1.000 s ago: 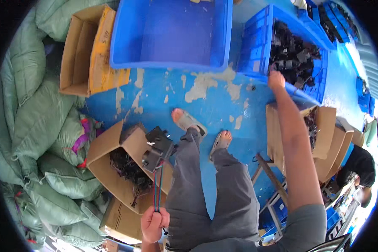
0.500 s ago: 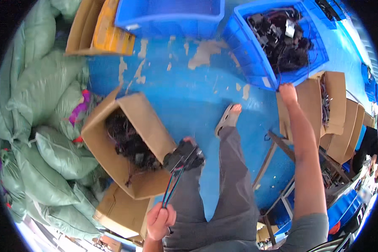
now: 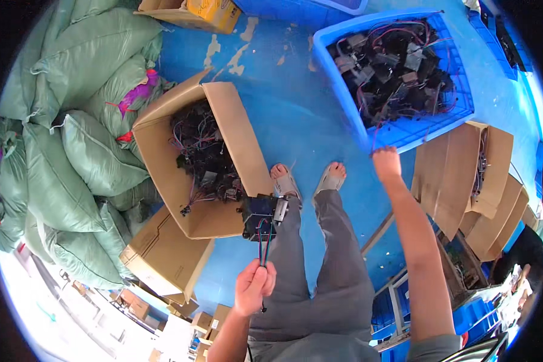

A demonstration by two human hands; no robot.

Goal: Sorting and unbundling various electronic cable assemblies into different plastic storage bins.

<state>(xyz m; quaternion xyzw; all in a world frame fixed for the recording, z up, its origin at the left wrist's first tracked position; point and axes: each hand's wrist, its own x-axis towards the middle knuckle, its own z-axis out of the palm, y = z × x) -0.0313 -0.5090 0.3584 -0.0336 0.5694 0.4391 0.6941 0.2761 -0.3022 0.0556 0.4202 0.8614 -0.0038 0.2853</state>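
My left hand is closed round a bundle of thin cables, with a loose end below the fist. A black boxy part with a silvery metal piece on its side hangs from these cables, over my left leg and beside an open cardboard box. My right arm reaches forward, and my right hand is closed at the near corner of a blue plastic bin. A thin reddish cord runs from that fist up along the bin's corner. Black parts with tangled wires fill the bin.
Green stuffed sacks are piled at the left. More dark wired parts lie in the cardboard box. A closed carton stands nearer me, and opened cartons stand at the right. My feet are on the blue floor.
The blue bin's near corner and my right hand have come closer and to the left. My left hand has risen with the hanging part, which has turned. My left foot now shows beside the right.
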